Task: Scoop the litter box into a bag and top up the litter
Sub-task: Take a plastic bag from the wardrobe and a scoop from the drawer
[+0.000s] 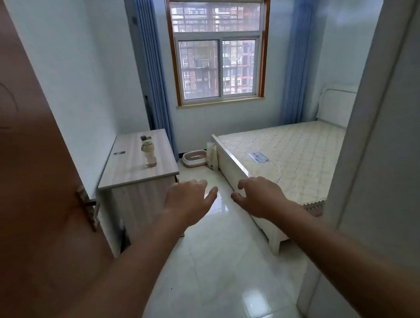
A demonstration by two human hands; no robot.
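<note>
A pale pink and white litter box (194, 158) sits on the floor at the far end of the room, under the window, between the cabinet and the bed. A light bag or package (213, 155) stands upright beside it against the bed's corner. My left hand (190, 199) and my right hand (259, 195) are stretched out in front of me above the tiled floor, both empty with fingers apart. They are far short of the litter box.
An open brown door (28, 171) fills the left side, a white door frame (375, 122) the right. A wooden cabinet (139, 163) with a bottle (149, 152) on top stands at left. A bare mattress bed (283, 158) takes up the right. Glossy floor tiles (224, 269) run between them.
</note>
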